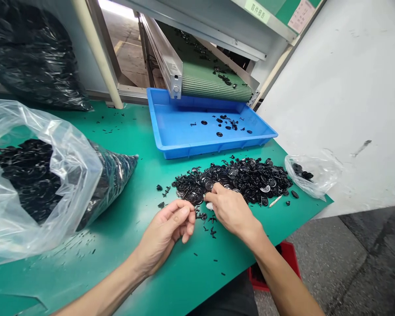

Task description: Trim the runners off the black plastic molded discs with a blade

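Observation:
A long heap of small black plastic parts lies on the green tabletop. My right hand reaches into the near edge of the heap, its fingers bent down among the parts; what its fingertips touch is hidden, and something white shows beneath them. Just left of it, my left hand is held over the table with thumb and curled fingers together. Anything between those fingertips is too small to make out. Loose black pieces are scattered between and below the hands.
An open clear bag of black parts fills the left side, with a dark bag behind it. A blue tray sits under a green conveyor belt. At right lies a small clear bag; a red bin is below the table.

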`<state>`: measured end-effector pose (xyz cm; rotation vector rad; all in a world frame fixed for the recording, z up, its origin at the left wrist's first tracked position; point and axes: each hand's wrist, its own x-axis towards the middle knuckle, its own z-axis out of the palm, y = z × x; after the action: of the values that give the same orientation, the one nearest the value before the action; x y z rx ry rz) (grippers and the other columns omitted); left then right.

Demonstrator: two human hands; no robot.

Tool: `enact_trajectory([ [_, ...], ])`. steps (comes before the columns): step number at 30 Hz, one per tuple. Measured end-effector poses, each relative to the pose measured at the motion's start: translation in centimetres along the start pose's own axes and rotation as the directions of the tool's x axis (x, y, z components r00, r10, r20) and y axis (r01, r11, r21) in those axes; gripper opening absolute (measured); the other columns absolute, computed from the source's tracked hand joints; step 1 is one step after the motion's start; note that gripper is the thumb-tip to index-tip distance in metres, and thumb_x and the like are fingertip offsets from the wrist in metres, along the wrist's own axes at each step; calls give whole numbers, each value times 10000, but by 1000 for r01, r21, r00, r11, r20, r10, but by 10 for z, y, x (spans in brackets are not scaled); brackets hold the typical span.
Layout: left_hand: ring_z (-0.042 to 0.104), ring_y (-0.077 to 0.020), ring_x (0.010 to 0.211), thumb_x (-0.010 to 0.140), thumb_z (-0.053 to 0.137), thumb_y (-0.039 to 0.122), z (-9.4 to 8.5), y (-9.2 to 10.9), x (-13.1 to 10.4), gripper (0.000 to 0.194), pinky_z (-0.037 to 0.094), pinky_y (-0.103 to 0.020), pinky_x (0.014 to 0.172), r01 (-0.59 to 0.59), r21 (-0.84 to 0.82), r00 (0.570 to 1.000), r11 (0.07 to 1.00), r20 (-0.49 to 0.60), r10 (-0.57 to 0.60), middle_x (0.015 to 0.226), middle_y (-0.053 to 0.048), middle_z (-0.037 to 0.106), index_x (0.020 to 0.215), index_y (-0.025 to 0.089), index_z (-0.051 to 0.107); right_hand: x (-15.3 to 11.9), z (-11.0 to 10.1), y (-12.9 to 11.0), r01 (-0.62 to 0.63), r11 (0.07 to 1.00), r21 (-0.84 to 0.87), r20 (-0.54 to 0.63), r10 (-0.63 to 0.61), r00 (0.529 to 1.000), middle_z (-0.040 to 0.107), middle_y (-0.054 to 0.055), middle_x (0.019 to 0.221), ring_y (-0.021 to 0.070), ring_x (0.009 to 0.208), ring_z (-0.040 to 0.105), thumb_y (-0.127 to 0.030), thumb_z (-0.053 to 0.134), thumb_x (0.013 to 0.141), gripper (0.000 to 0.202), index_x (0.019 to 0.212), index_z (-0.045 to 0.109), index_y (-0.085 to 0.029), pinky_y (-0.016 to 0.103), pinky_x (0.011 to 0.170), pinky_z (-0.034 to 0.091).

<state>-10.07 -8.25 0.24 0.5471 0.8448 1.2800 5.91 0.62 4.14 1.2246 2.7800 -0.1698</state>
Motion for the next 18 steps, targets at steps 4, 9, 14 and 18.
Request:
enact_trajectory([
  [4,495,-91,572,889,637,373,-1,-1,0,197,389,-195,472,4,20,1000,1000,8,-4,722,8,579,861,178,634,-4,7,7,-5,994,107,-112,17,994,541,39,978,141,740,537,-136,443,939,208,957,635,-215,257,578,373],
  [9,490,-91,572,879,644,400,-2,-3,-2,225,385,-222,545,9,215,1000,976,-1,-9,744,13,613,966,196,603,-12,13,8,88,868,489,-328,89,941,550,48,1086,132,834,554,-56,459,845,181,903,565,-190,264,705,460],
  [14,495,-110,550,862,630,440,5,-8,-3,346,382,-245,543,-46,407,998,912,-21,59,758,3,641,1091,198,538,-12,26,-11,54,339,939,-170,323,931,598,1,809,126,698,615,-152,547,809,50,844,557,-187,240,605,515],
  [18,453,-101,485,853,612,480,7,-10,-2,349,336,-226,472,-47,392,993,919,-81,86,701,18,618,1045,204,517,-18,37,-29,78,87,993,-107,412,905,584,-18,820,108,644,625,-211,613,793,199,986,567,-196,237,597,537],
])
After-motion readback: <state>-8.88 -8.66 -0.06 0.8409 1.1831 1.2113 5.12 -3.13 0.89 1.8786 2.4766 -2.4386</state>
